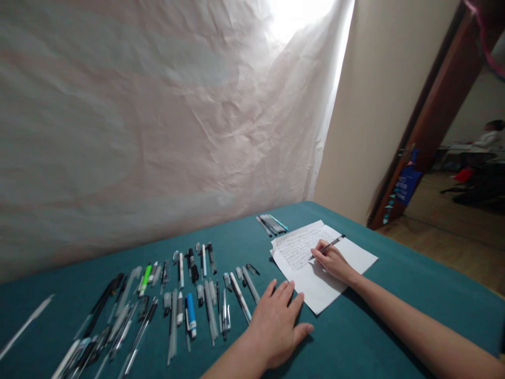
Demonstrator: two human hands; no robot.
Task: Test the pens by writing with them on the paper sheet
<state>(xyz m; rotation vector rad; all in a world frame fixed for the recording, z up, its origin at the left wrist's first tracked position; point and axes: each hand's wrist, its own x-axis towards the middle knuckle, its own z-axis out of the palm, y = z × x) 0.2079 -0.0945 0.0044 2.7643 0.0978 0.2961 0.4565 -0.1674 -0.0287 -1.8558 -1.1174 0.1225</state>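
Observation:
My right hand [331, 261] is closed around a pen [333, 243] with a dark end, its tip down at the sheets of paper [335, 295]. Rows of small handwriting cover the upper left of the top sheet, and its lower part is blank. Flat on the cloth, fingers spread, my left hand [278, 323] lies beside the lower left edge of the paper. Just left of that hand is a white pen [240, 297] among other pens and loose caps. Part of this pen's near end is close to the left wrist.
A green cloth covers the table [394, 305]. Several slim pens or refills [272, 225] lie together behind the paper. Pen parts, a green pen [145, 279] and a blue one [191, 313] spread leftward. A pale sheet [177, 131] hangs behind; a person [489, 137] is beyond the doorway.

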